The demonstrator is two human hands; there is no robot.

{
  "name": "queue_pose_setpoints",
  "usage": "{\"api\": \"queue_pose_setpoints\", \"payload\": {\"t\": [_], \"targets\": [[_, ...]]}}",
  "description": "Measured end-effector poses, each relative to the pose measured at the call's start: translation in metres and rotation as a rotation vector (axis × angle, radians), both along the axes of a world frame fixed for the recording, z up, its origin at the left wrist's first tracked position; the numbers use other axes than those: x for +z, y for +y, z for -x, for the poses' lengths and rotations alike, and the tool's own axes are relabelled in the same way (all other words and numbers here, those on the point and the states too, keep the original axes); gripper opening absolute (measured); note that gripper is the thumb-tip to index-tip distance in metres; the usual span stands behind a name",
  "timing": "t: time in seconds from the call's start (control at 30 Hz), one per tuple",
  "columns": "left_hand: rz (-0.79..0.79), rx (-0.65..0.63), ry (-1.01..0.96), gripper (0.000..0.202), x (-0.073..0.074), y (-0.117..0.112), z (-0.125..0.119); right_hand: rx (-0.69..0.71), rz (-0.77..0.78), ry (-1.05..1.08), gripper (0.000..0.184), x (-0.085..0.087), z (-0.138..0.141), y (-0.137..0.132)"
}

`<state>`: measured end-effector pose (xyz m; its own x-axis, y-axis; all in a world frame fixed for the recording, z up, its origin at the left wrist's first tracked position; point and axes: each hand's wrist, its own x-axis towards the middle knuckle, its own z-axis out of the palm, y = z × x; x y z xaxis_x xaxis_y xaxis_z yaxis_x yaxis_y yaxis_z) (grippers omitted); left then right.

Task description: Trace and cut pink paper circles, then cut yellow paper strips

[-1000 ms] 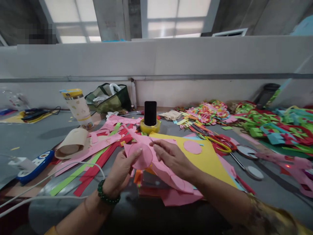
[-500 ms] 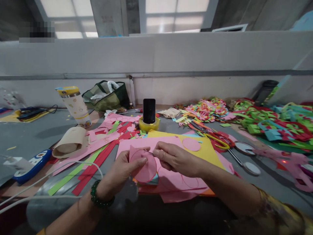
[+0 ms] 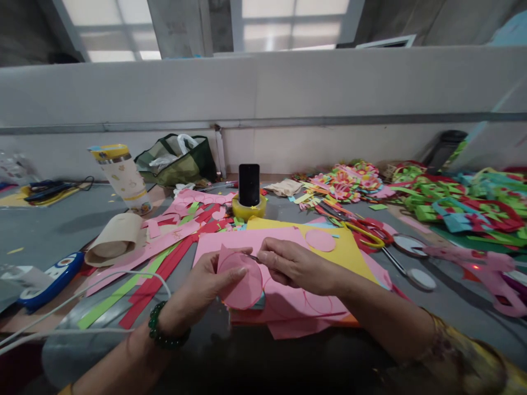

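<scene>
My left hand (image 3: 201, 291), a green bead bracelet on its wrist, pinches a pink paper circle (image 3: 241, 280) between thumb and fingers, just above a pink sheet (image 3: 230, 241) marked with drawn circles. Beside it on the right, my right hand (image 3: 294, 266) is closed on a thin dark-tipped tool whose point touches the circle's upper edge. I cannot make out what the tool is. Under the pink sheet lies a yellow sheet (image 3: 354, 255) with another pink circle (image 3: 320, 240) on it.
A phone (image 3: 249, 185) stands in a yellow tape roll (image 3: 248, 208) behind the sheets. Scissors (image 3: 370, 230) and heaps of coloured paper cuttings (image 3: 461, 208) lie to the right. On the left are paper strips (image 3: 164, 263), a beige roll (image 3: 113, 241), a flask (image 3: 121, 178) and a white cable (image 3: 82, 291).
The pink sheet, raised and folded a second ago, now lies flat on the table. Both hands have stayed together on the pink circle and barely moved in the last half second.
</scene>
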<state>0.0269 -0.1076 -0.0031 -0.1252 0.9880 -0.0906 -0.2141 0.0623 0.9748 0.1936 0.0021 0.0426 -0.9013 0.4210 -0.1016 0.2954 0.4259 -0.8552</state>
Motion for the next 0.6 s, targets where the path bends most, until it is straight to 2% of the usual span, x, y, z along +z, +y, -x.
{"api": "queue_pose_setpoints", "payload": {"t": [0.1,0.23,0.3,0.37,0.43,0.53,0.6], "targets": [[-0.002,0.004,-0.005,0.046,0.003,0.000,-0.001,-0.034,0.029,0.034,0.038,-0.002,0.000,0.002],[0.007,0.039,0.034,0.065,0.008,0.001,-0.001,-0.128,0.036,0.176,0.038,-0.002,0.000,0.002],[-0.019,0.015,0.037,0.068,0.009,0.002,-0.001,-0.134,0.038,0.205,0.037,-0.002,0.000,0.000],[-0.057,-0.018,-0.012,0.063,0.008,0.004,-0.003,-0.133,0.081,0.225,0.044,-0.004,0.002,-0.003],[-0.091,-0.003,-0.108,0.052,0.006,0.006,-0.009,-0.209,0.133,0.277,0.043,-0.007,0.006,-0.007],[-0.105,0.099,-0.297,0.033,0.001,0.009,-0.022,-0.378,0.174,0.387,0.041,-0.014,0.012,-0.014],[-0.091,0.185,-0.396,0.024,-0.002,0.011,-0.029,-0.376,0.191,0.421,0.042,-0.018,0.013,-0.020]]}}
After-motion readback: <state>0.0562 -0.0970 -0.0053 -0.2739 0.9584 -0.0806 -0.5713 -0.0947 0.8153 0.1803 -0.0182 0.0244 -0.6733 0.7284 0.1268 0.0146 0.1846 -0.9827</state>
